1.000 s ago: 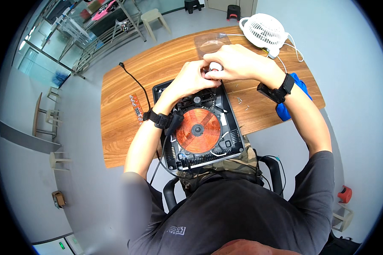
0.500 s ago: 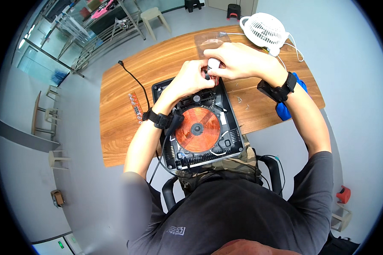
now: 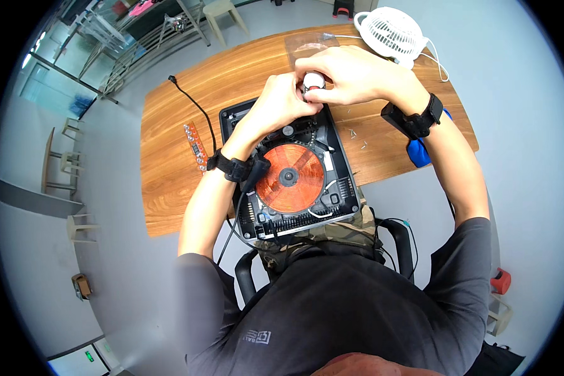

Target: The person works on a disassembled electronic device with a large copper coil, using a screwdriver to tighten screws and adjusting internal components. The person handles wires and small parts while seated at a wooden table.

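An opened induction cooker [image 3: 346,188] shows its round copper coil [image 3: 291,178] and black housing. Its near end overhangs the table edge above my lap. Over the far end, my right hand [image 3: 344,78] closes around a screwdriver [image 3: 313,81], whose round white handle end faces up. The screwdriver's lower part is hidden by my fingers. My left hand [image 3: 281,103] is closed beside it, fingertips together near the tool's lower end. Whatever those fingers pinch is out of sight. Several loose screws [image 3: 353,133] lie on the table right of the cooker.
On the wooden table [image 3: 169,182], a strip-shaped circuit board [image 3: 195,148] and a black plug cable [image 3: 194,100] lie left. A transparent sheet [image 3: 301,46] is behind my hands. A white fan [image 3: 391,32] stands far right; a blue object [image 3: 418,153] sits beneath my right forearm.
The view has shifted slightly, so the table and cooker sit higher in the picture. Both hands stay together at the cooker's far end, the right one still around the screwdriver.
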`<state>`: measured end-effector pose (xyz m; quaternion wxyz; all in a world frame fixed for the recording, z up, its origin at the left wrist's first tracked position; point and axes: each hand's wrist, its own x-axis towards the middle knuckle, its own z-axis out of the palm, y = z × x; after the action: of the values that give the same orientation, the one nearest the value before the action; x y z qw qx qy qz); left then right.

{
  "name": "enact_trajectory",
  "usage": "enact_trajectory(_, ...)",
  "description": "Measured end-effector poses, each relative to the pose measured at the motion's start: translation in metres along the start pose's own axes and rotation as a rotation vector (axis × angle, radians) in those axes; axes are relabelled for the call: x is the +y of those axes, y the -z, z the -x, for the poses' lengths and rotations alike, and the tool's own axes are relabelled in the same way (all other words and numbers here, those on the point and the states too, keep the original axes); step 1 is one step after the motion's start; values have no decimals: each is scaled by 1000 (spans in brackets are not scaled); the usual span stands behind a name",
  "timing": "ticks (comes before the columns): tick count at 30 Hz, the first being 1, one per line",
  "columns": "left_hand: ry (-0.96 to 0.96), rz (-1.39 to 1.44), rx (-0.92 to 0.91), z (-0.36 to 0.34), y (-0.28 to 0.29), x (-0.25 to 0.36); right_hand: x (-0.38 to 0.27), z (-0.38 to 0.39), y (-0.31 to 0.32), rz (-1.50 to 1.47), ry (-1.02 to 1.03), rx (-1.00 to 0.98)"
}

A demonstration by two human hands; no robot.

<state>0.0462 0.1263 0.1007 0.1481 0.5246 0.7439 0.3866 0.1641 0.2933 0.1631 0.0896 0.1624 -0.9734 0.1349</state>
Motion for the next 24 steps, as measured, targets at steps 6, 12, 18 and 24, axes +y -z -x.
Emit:
enact_trajectory(6,-24,153,-95,-11,-4,-30,-1,-8,-5,-37,-74,-55)
enact_trajectory(12,-53,72,-56,-5,1,-12,3,-10,-14,-32,-92,8)
enact_trajectory(18,23,235,-81,-8,-7,-22,7,8,-9,-6,1,47)
enact_trajectory(24,24,214,-94,-13,-11,-24,7,3,-8,41,-70,-10)
